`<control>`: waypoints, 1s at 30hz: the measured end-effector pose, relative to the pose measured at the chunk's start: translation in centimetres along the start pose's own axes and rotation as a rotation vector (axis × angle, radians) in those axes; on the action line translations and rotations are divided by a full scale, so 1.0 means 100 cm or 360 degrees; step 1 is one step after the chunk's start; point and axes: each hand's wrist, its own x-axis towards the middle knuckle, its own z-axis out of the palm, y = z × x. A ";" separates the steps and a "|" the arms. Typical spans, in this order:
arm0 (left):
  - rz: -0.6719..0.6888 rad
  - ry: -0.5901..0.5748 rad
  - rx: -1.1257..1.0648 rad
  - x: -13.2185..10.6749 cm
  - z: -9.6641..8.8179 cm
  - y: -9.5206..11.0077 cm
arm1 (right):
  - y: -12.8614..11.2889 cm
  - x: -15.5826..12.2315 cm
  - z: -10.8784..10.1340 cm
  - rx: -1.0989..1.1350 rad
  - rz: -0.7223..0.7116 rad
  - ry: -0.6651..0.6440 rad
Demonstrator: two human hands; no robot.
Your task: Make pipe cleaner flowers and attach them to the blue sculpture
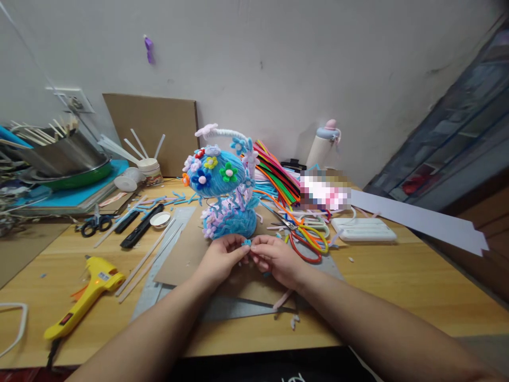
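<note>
Between the fingertips of both hands is a small piece of blue pipe cleaner (247, 242), bent into a little shape I cannot make out fully. My left hand (222, 257) pinches it from the left, and my right hand (276, 259) pinches it from the right. Just behind them stands a blue fuzzy pipe-cleaner craft (222, 183) with a rounded top covered in coloured flowers. Its blue base (238, 224) carries pink flowers, and a white stem arches over the top. A cardboard sheet (183, 265) lies beneath.
Red- and yellow-handled scissors (306, 244) lie right of the craft, near bundled coloured pipe cleaners (278, 178). At left are a yellow hot glue gun (89, 297), glue sticks (149, 260), dark-handled scissors (96, 223) and a black utility knife (141, 227). A white power strip (363, 229) sits right.
</note>
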 end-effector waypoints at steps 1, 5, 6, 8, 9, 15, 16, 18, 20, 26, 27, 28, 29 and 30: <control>-0.0020 -0.0010 -0.0035 0.000 0.000 0.001 | -0.001 -0.001 0.000 -0.0182 -0.0099 0.0045; -0.0141 -0.0090 -0.0274 -0.001 -0.001 0.004 | -0.008 -0.004 -0.002 -0.0554 -0.0348 0.0117; -0.0202 -0.0110 -0.0392 -0.002 -0.002 0.004 | -0.009 -0.005 -0.003 -0.0547 -0.0395 0.0126; -0.0325 -0.0123 -0.0647 -0.002 -0.004 0.004 | -0.011 -0.007 -0.004 -0.0602 -0.0531 0.0151; -0.0377 -0.0111 -0.0756 -0.002 -0.005 0.004 | -0.012 -0.008 -0.005 -0.0706 -0.0628 0.0156; -0.0527 -0.0146 -0.0988 -0.003 -0.009 0.006 | -0.009 -0.015 -0.006 -0.1638 -0.1235 0.0099; -0.0530 -0.0159 -0.0986 -0.004 -0.008 0.006 | -0.009 -0.015 -0.006 -0.1718 -0.1304 0.0090; -0.0531 -0.0187 -0.0972 -0.004 -0.008 0.006 | -0.009 -0.015 -0.007 -0.1842 -0.1418 0.0051; -0.0520 -0.0212 -0.0937 -0.004 -0.007 0.006 | -0.010 -0.015 -0.008 -0.1962 -0.1495 0.0001; -0.0480 -0.0167 -0.0842 -0.004 -0.004 0.005 | -0.012 -0.015 -0.010 -0.2304 -0.1641 -0.0001; -0.0467 -0.0159 -0.0813 -0.004 -0.003 0.005 | -0.012 -0.015 -0.010 -0.2355 -0.1660 0.0008; -0.0446 -0.0153 -0.0776 -0.004 -0.003 0.004 | -0.012 -0.014 -0.010 -0.2402 -0.1669 0.0017; -0.0420 -0.0146 -0.0734 -0.004 -0.003 0.004 | -0.011 -0.014 -0.009 -0.2435 -0.1668 0.0028; -0.0386 -0.0135 -0.0689 -0.004 -0.002 0.003 | -0.011 -0.014 -0.009 -0.2446 -0.1657 0.0036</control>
